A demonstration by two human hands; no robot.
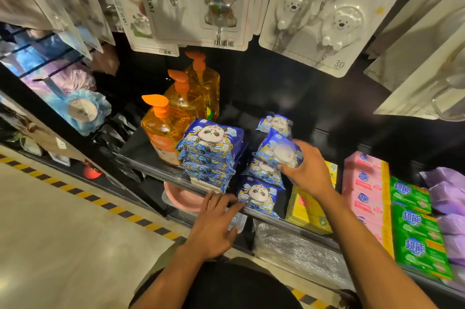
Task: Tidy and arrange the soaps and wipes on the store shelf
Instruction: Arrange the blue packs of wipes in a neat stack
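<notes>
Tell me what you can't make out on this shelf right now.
Head view only.
Wipes pack in the right hand: print smeared by motion blur.
Yellow soap boxes: largely hidden behind the right hand and wrist.
Purple packs: cut off by the right edge.
Front orange bottle: label partly covered by the wipes stack.

Three orange pump bottles [163, 127] at ten o'clock. One stack of large panda wipe packs [211, 150] near centre. Four small panda wipe packs [259, 195] just right. Roughly three green soap packs [412, 220] at four o'clock.
</notes>
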